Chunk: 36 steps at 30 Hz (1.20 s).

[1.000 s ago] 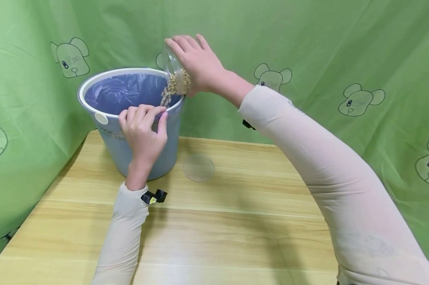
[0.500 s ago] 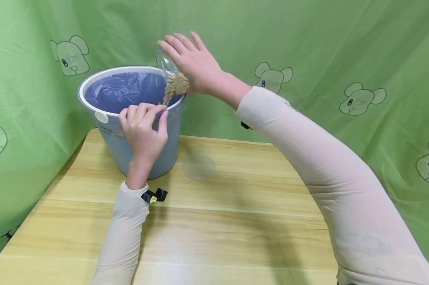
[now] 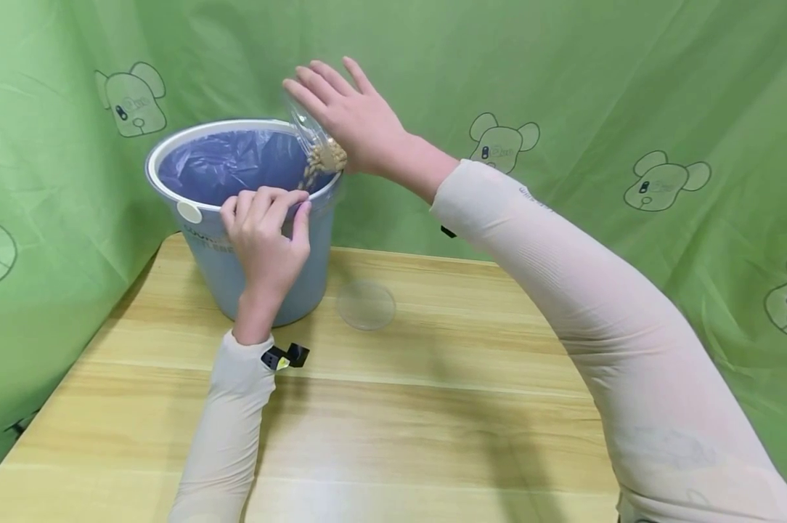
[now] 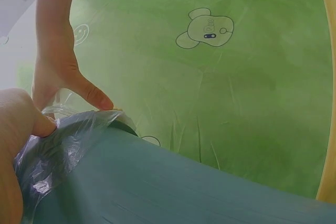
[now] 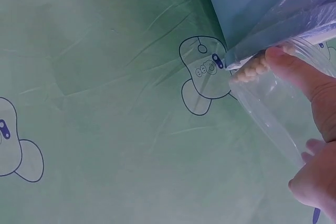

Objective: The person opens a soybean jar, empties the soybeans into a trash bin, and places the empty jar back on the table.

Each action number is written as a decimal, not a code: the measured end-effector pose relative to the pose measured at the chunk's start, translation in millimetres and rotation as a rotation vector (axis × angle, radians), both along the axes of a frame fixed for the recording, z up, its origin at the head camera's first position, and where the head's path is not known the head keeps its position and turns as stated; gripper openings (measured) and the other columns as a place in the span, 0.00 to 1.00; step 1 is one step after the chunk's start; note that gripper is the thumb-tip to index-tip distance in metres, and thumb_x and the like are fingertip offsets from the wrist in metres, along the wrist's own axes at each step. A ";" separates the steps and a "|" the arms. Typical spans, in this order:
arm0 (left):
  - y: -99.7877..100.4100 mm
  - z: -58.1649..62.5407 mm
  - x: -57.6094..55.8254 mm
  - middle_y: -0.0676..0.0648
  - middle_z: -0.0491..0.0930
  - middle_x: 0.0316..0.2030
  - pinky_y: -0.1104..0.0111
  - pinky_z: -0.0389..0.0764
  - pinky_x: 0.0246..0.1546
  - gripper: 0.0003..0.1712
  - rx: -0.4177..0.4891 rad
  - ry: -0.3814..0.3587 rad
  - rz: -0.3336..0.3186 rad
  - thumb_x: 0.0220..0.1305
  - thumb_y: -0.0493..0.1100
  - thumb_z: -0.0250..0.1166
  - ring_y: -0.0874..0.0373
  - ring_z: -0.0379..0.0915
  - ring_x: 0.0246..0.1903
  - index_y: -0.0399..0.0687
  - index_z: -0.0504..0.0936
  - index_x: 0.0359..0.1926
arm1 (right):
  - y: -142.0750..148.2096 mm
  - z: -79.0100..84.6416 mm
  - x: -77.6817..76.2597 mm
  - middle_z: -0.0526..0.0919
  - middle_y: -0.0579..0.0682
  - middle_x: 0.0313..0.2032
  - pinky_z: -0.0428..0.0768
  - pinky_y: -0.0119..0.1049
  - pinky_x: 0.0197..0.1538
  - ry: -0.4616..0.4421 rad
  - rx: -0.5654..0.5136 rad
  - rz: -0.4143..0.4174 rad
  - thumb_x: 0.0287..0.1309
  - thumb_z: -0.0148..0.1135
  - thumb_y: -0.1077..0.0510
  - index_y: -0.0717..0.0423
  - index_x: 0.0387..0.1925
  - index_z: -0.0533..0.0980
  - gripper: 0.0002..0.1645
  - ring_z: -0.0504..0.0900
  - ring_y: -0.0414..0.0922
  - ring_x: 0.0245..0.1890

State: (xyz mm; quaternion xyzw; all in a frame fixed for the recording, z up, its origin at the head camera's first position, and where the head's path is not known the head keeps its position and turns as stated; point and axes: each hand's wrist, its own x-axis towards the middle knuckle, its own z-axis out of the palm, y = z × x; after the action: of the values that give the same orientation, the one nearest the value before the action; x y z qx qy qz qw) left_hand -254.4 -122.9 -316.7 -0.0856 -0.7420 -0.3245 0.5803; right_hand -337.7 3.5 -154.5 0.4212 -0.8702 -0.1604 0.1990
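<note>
My right hand (image 3: 361, 127) holds a clear plastic jar (image 5: 278, 114) tipped mouth-down over the right side of a blue trash can (image 3: 308, 269). Pale yellow beans (image 3: 328, 155) spill from the jar's mouth into the can. In the right wrist view the thumb presses on the jar's side, and beans (image 5: 254, 69) lie near the mouth. My left hand (image 3: 266, 229) grips the near rim of the can, fingers over the top and thumb outside. Beside that hand, in the left wrist view, the trash bag (image 4: 65, 145) folds over the rim. The can's bottom inside is hidden.
A clear round lid (image 3: 365, 305) lies on the wooden table (image 3: 400, 436) just right of the can. Green cloth (image 3: 406, 43) printed with cartoon heads hangs behind and along the left of the table.
The right hand has shifted a little left, tipping the jar further. Fewer beans show in the jar now. The left hand keeps its hold on the rim.
</note>
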 end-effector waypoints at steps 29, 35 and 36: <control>-1.0 1.6 1.8 0.43 0.85 0.35 0.48 0.62 0.58 0.10 0.004 -0.005 0.002 0.67 0.44 0.66 0.42 0.73 0.39 0.44 0.90 0.39 | -3.9 -8.9 3.4 0.47 0.54 0.82 0.39 0.54 0.82 0.207 0.163 0.154 0.54 0.54 0.78 0.49 0.82 0.45 0.58 0.44 0.52 0.83; -1.4 1.5 2.1 0.43 0.85 0.35 0.48 0.62 0.59 0.10 0.002 -0.011 -0.002 0.68 0.44 0.66 0.42 0.73 0.40 0.44 0.90 0.39 | -2.7 -11.3 2.8 0.46 0.53 0.82 0.40 0.53 0.82 0.273 0.174 0.192 0.55 0.49 0.79 0.49 0.82 0.43 0.57 0.43 0.51 0.83; -1.4 1.4 2.1 0.43 0.85 0.35 0.48 0.62 0.59 0.10 0.001 -0.010 -0.003 0.68 0.44 0.66 0.42 0.73 0.40 0.44 0.90 0.39 | -2.6 -11.4 2.7 0.45 0.53 0.82 0.39 0.53 0.82 0.280 0.171 0.195 0.55 0.49 0.79 0.49 0.82 0.43 0.57 0.43 0.51 0.83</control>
State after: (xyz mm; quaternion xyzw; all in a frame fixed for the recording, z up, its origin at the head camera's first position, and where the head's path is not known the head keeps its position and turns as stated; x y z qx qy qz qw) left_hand -252.3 -124.3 -315.2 -0.0847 -0.7447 -0.3263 0.5760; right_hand -334.9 0.8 -165.9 0.4926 -0.7723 -0.2707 0.2961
